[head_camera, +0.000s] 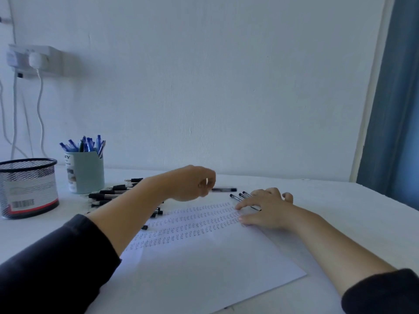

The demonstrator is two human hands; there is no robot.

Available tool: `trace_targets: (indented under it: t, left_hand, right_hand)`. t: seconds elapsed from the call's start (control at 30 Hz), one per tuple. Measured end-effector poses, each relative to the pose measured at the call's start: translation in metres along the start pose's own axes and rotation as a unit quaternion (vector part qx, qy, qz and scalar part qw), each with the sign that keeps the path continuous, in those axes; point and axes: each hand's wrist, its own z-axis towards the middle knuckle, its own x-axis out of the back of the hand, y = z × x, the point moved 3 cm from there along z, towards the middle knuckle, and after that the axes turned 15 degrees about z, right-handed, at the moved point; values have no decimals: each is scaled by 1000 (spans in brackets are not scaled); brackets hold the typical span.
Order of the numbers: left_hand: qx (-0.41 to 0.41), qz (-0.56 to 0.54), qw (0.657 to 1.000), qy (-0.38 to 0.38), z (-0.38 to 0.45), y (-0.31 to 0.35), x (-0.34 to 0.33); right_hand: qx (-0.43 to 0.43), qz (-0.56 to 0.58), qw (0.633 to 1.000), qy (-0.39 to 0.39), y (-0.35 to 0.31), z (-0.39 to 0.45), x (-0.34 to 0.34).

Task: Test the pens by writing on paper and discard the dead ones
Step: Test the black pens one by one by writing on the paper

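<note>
A white paper sheet (pixel 204 264) with rows of written test words lies in front of me. My left hand (pixel 192 183) hovers above its far edge with fingers loosely curled and nothing visibly in them. A black pen (pixel 224 189) lies on the table just past those fingertips. My right hand (pixel 265 210) rests flat on the sheet's far right corner, its fingers straight and partly covering a few black pens (pixel 240 196). A pile of several black pens (pixel 108 193) lies left of my left forearm, partly hidden by it.
A light-blue cup (pixel 87 173) full of blue pens stands at the back left. A black mesh basket (pixel 28 188) stands further left. Wall sockets with cables (pixel 34 61) hang above. A blue curtain (pixel 394 109) borders the right side. The white table (pixel 328 200) meets the wall behind.
</note>
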Motion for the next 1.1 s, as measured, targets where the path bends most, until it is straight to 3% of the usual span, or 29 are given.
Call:
trace_targets:
  t: [0.17,0.4,0.77,0.87,1.0,1.1]
  left_hand:
    - [55,22,991,117,5,16,-5]
    - [170,208,948,171,4,23,-16]
    - [140,196,945,222,2,28,-13]
    - [95,152,962,205,4,30,-15]
    - [59,32,957,281,4,42,-7]
    - [108,12,970,218,10,47,2]
  right_hand:
    - [-15,-9,999,-27,3,-1,1]
    - [-55,-35,993,-97,10,-3,2]
    - [-52,-37,993,-95,9,-3,2]
    - [-52,-36,994,-94,8,-2,2]
    - [-47,-35,994,-97,7,-2,2]
    - [-38,-55,994,-83,8,2,2]
